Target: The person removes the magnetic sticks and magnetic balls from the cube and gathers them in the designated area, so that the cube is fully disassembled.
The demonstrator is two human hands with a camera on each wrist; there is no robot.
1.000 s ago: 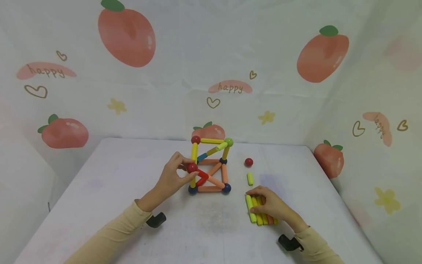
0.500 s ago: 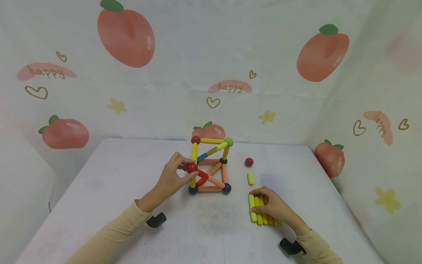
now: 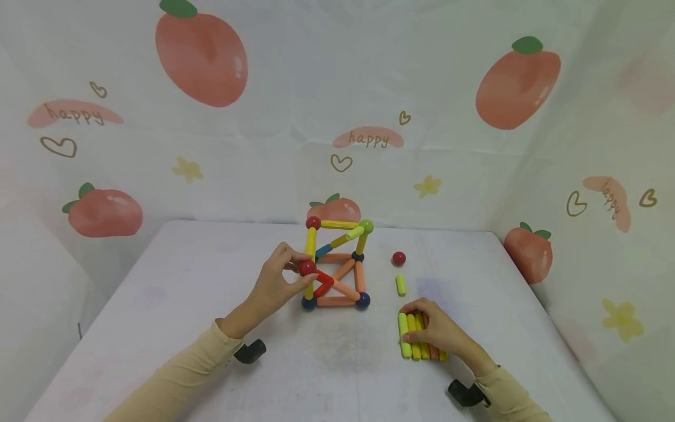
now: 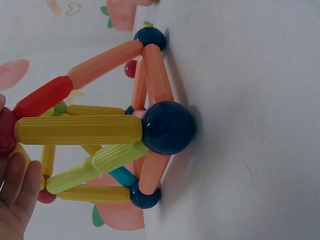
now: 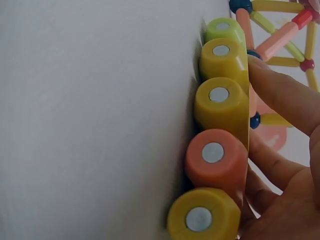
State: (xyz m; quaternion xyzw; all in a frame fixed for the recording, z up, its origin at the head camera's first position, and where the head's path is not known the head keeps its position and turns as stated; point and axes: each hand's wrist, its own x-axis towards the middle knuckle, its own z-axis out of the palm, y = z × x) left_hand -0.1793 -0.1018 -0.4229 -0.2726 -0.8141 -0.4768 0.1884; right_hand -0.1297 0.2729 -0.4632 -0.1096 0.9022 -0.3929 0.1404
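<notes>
My left hand [image 3: 273, 276] pinches a red ball [image 3: 307, 268] at an upper corner of a magnetic stick-and-ball frame [image 3: 337, 302]. Dark blue balls [image 4: 169, 128] form the base corners, joined by orange sticks; yellow sticks [image 4: 80, 130] rise from them. A red stick [image 4: 44, 96] and an orange one slope down from the held ball. Over at the right, my right hand [image 3: 436, 329] rests on a side-by-side row of sticks. Its thumb and index finger touch the light green stick [image 3: 404, 337] at the row's left end. Yellow sticks [image 5: 219, 102] and an orange stick [image 5: 216, 155] lie beside it.
A loose red ball [image 3: 399, 258] and a short light green stick [image 3: 401, 285] lie right of the frame. The white table [image 3: 211, 375] backs onto a fruit-printed cloth [image 3: 274, 105]. Black wrist-camera mounts [image 3: 466, 393] sit under both wrists.
My right hand has moved slightly right, and the light green stick has slid right against the row, then slightly towards me. My left hand and the frame have stayed still.
</notes>
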